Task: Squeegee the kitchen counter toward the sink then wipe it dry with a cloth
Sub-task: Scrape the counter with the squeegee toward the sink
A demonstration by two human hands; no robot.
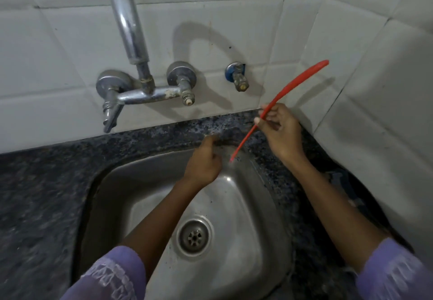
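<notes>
Counter blurred; right hand pinches red squeegee, blade unseen.

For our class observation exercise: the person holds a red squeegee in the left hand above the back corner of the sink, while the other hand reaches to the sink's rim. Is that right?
Not quite. The head view shows the red squeegee in the right hand, not the left. It is above the back corner of the sink, and the left hand reaches to the sink's rim.
</notes>
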